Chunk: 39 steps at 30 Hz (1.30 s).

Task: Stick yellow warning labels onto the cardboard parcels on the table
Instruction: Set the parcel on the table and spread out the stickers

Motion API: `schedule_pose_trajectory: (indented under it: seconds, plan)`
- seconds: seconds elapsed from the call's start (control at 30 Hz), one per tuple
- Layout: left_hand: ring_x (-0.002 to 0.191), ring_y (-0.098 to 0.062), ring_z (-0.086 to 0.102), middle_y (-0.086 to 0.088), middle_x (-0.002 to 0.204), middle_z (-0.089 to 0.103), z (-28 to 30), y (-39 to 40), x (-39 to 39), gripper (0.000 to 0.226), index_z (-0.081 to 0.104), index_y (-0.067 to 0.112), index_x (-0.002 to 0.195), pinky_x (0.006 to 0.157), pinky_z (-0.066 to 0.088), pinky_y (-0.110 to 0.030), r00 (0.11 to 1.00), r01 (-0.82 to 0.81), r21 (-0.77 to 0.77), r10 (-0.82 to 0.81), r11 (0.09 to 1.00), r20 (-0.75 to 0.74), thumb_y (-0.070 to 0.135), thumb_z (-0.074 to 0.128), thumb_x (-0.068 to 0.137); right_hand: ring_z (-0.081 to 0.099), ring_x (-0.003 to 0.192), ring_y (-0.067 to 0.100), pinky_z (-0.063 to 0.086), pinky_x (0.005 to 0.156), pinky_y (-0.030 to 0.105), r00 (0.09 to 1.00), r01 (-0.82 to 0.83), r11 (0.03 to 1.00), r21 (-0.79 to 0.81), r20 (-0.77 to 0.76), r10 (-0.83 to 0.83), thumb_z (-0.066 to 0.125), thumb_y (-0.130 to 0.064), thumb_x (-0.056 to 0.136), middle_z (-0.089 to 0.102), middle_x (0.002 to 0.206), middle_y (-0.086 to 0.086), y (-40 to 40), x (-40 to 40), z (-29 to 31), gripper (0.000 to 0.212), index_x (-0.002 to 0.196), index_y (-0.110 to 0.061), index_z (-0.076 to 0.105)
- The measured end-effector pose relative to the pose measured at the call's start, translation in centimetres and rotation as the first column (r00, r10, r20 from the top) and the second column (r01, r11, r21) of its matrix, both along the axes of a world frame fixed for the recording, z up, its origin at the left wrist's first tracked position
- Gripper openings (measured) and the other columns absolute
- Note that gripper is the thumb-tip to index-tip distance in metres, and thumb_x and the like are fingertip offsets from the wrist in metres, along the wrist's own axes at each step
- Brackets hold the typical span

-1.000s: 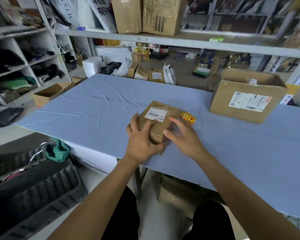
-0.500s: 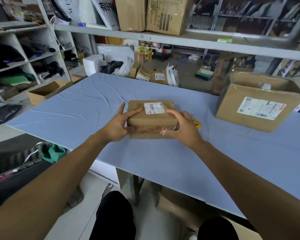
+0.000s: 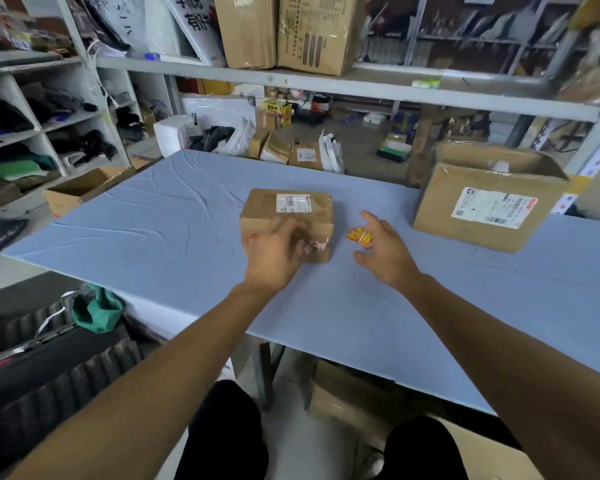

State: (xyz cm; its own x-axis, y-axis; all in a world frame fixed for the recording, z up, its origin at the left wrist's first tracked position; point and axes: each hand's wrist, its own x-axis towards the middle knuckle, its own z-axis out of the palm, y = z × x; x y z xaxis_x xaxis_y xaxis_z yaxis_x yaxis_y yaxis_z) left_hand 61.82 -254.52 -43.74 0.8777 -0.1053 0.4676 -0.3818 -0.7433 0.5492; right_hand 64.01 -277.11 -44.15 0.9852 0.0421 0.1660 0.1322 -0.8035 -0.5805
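Observation:
A small cardboard parcel (image 3: 288,213) with a white shipping label on top rests in the middle of the blue table (image 3: 153,237). My left hand (image 3: 274,254) is blurred in front of the parcel's near face, fingers loosely spread, holding nothing. A small stack of yellow warning labels (image 3: 357,234) lies on the table just right of the parcel. My right hand (image 3: 385,251) is open beside that stack, fingertips at its right edge. A larger cardboard parcel (image 3: 485,202) with a white label stands at the far right.
An open cardboard box (image 3: 84,190) sits beyond the table's left edge. Shelves with cartons (image 3: 312,29) run across the back. Small packages and bags (image 3: 302,154) lie behind the table's far edge. A box (image 3: 354,396) stands under the table.
The small parcel was held in both hands and turned; now it rests on the table. Both hands have let go, and my right hand has moved right to the yellow labels.

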Motion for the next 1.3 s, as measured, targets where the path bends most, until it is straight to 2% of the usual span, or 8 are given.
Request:
schedule_pose_trajectory:
  seconds: [0.07, 0.13, 0.37, 0.6, 0.7, 0.93, 1.13, 1.3]
  plan:
    - [0.088, -0.03, 0.066, -0.012, 0.103, 0.071, -0.4, -3.4, -0.6, 0.027, 0.07, 0.011, 0.107, 0.086, 0.053, -0.037, 0.967, 0.187, -0.049, -0.193, 0.981, -0.169, 0.006, 0.058, 0.083, 0.057, 0.116, 0.035, 0.046, 0.101, 0.043, 0.997, 0.07, 0.998, -0.002, 0.019, -0.07, 0.069, -0.017, 0.083, 0.049, 0.137, 0.017, -1.8, -0.2, -0.8, 0.072, 0.147, -0.015, 0.036]
    - [0.094, -0.033, 0.066, -0.016, 0.105, 0.072, -0.8, -6.5, -0.5, 0.029, 0.071, 0.005, 0.109, 0.089, 0.051, -0.033, 0.936, 0.246, -0.053, -0.251, 0.968, -0.247, 0.001, 0.058, 0.084, 0.058, 0.115, 0.036, 0.047, 0.1, 0.043, 0.993, 0.121, 0.993, 0.012, 0.008, -0.121, 0.069, -0.018, 0.082, 0.052, 0.133, 0.017, -3.4, -0.2, -1.5, 0.064, 0.141, -0.012, 0.044]
    - [0.128, -0.037, 0.05, -0.014, 0.141, 0.048, -3.0, -12.4, 5.2, 0.047, 0.054, 0.014, 0.135, 0.109, 0.042, -0.043, 0.937, 0.179, 0.111, -0.135, 0.978, -0.322, 0.019, 0.055, 0.089, 0.049, 0.127, 0.033, 0.041, 0.106, 0.042, 0.974, 0.2, 0.978, -0.057, -0.099, -0.205, 0.066, -0.036, 0.085, 0.053, 0.138, 0.014, -6.6, 2.0, -3.5, 0.063, 0.14, -0.012, 0.047]
    - [0.131, -0.039, 0.041, -0.015, 0.142, 0.045, -5.8, -13.2, 7.3, 0.052, 0.052, 0.011, 0.138, 0.11, 0.039, -0.049, 0.973, 0.118, 0.117, -0.091, 0.986, -0.214, 0.023, 0.058, 0.088, 0.048, 0.117, 0.03, 0.042, 0.096, 0.039, 0.989, 0.148, 0.962, -0.228, 0.006, -0.151, 0.06, -0.05, 0.086, 0.059, 0.128, 0.005, -6.3, 4.6, -4.5, 0.047, 0.127, -0.026, 0.063]
    - [0.132, -0.037, 0.039, -0.013, 0.142, 0.044, -5.8, -13.3, 7.5, 0.05, 0.052, 0.01, 0.137, 0.111, 0.038, -0.046, 0.97, 0.119, 0.152, -0.082, 0.981, -0.229, 0.023, 0.055, 0.089, 0.049, 0.114, 0.03, 0.043, 0.094, 0.04, 0.989, 0.147, 0.968, -0.205, 0.025, -0.145, 0.057, -0.049, 0.089, 0.06, 0.123, 0.003, -6.5, 4.5, -4.6, 0.038, 0.12, -0.03, 0.068]
    - [0.122, -0.04, 0.05, -0.018, 0.133, 0.053, -5.7, -12.9, 6.8, 0.039, 0.062, 0.005, 0.124, 0.108, 0.04, -0.041, 0.973, 0.126, 0.116, -0.1, 0.985, -0.206, 0.023, 0.059, 0.09, 0.056, 0.106, 0.032, 0.048, 0.091, 0.04, 0.99, 0.117, 0.987, -0.11, 0.092, -0.107, 0.063, -0.032, 0.089, 0.065, 0.116, 0.009, -6.5, 2.9, -4.4, 0.03, 0.115, -0.02, 0.072]
    - [0.087, -0.028, 0.067, -0.014, 0.099, 0.07, -4.8, -11.9, 5.2, 0.016, 0.073, 0.006, 0.092, 0.084, 0.052, -0.034, 0.956, 0.096, -0.253, -0.161, 0.963, -0.246, 0.02, 0.07, 0.088, 0.06, 0.104, 0.031, 0.049, 0.087, 0.036, 0.982, 0.077, 0.994, -0.074, 0.181, -0.063, 0.063, -0.028, 0.09, 0.068, 0.113, 0.009, -5.8, 0.2, -4.4, 0.029, 0.117, -0.018, 0.07]
    - [0.087, -0.027, 0.069, -0.012, 0.095, 0.075, -4.8, -11.3, 3.8, 0.01, 0.073, 0.006, 0.089, 0.08, 0.051, -0.03, 0.953, 0.106, -0.216, -0.161, 0.971, -0.256, 0.013, 0.066, 0.088, 0.048, 0.126, 0.031, 0.042, 0.102, 0.039, 0.996, 0.056, 0.983, -0.173, 0.08, -0.043, 0.063, -0.035, 0.088, 0.056, 0.14, 0.005, -4.8, -1.0, -4.9, 0.049, 0.133, -0.017, 0.057]
